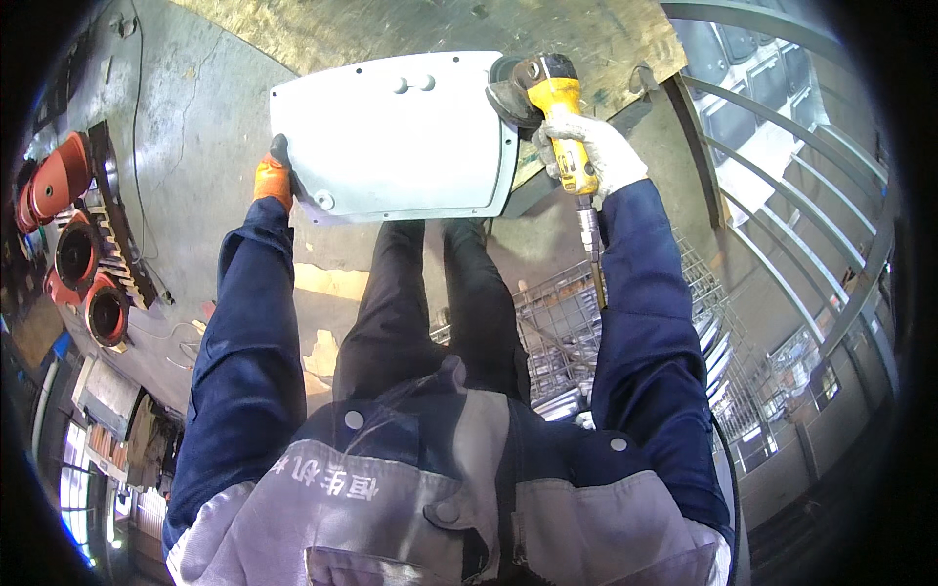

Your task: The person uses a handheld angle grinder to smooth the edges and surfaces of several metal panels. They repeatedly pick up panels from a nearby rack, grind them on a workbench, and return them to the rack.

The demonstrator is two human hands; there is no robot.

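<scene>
A flat light-grey metal plate [396, 137] with rounded corners and small holes is held out in front of me over the floor. My left hand [273, 178], in an orange glove, grips its lower left corner. My right hand [589, 148], in a white glove, is wrapped around a yellow air-powered angle grinder [554, 107]. The grinder's dark disc [508, 90] sits against the plate's upper right edge. A hose runs down from the grinder's handle along my right sleeve.
A wire mesh cage [572, 327] holding stacked metal parts stands below my right arm. Grey metal railings [782, 195] curve along the right. Red round cast parts [68, 225] lie at the left. A worn wooden board [430, 29] lies beyond the plate.
</scene>
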